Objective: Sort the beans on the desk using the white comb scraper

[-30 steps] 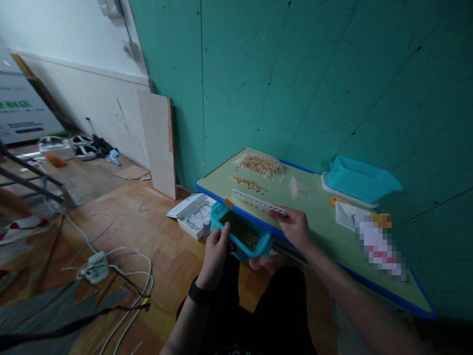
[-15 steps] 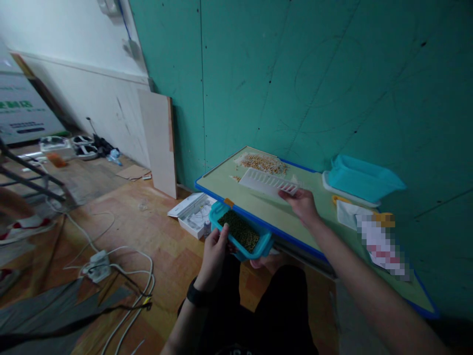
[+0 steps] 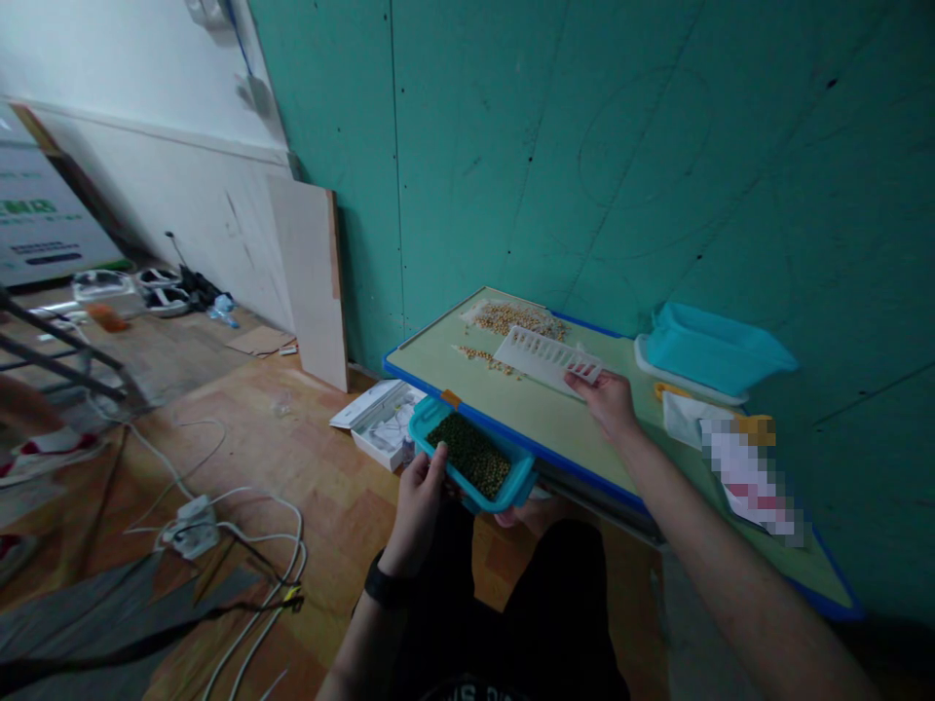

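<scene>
The left hand (image 3: 420, 482) gripped a blue container (image 3: 521, 479) already holding green beans (image 3: 467, 456) beside the tabletop's (image 3: 526, 404) near edge; apart from it, the right hand (image 3: 606, 397) pinched a white slotted strip (image 3: 539, 366), yellow beans (image 3: 504, 319) lying uncontained toward the far-left corner.

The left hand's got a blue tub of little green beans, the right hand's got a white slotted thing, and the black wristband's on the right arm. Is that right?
No, the black wristband is on the left arm, as the head view shows. The left hand holds the blue tub of green beans, the right hand the white slotted thing.
</scene>
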A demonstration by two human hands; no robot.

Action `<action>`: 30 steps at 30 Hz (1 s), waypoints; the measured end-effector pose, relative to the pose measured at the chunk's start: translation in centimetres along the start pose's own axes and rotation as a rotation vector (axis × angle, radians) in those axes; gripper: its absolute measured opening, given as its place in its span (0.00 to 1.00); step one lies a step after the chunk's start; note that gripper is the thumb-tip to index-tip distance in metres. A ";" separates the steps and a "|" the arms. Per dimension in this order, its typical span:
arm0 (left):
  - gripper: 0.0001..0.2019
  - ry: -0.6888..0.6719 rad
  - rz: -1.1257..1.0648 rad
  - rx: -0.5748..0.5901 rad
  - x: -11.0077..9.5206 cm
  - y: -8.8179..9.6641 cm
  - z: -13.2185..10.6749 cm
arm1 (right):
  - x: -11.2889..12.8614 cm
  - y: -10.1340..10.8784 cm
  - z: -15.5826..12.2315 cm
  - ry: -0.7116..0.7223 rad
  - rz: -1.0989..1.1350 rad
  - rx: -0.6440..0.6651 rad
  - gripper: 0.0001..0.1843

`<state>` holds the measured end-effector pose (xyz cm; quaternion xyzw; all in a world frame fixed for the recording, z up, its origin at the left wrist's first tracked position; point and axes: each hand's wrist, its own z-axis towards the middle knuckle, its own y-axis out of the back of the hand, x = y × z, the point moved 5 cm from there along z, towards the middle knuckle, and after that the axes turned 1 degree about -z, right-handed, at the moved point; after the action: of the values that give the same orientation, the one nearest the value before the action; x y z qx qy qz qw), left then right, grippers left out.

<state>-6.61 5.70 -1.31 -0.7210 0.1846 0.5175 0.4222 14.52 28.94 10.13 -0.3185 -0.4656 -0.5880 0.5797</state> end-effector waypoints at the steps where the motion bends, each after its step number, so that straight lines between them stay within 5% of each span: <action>1: 0.24 0.002 0.002 -0.003 0.0 0.1 0.1 | 0.0 0.2 -0.1 -0.005 -0.007 -0.002 0.20; 30: 0.23 -0.013 -0.017 0.012 0.1 0.1 0.1 | 0.2 0.7 -1.8 -0.081 -0.072 -0.039 0.20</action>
<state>-6.66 5.76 -1.48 -0.7168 0.1789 0.5174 0.4319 15.48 27.29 9.81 -0.3365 -0.4884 -0.6040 0.5325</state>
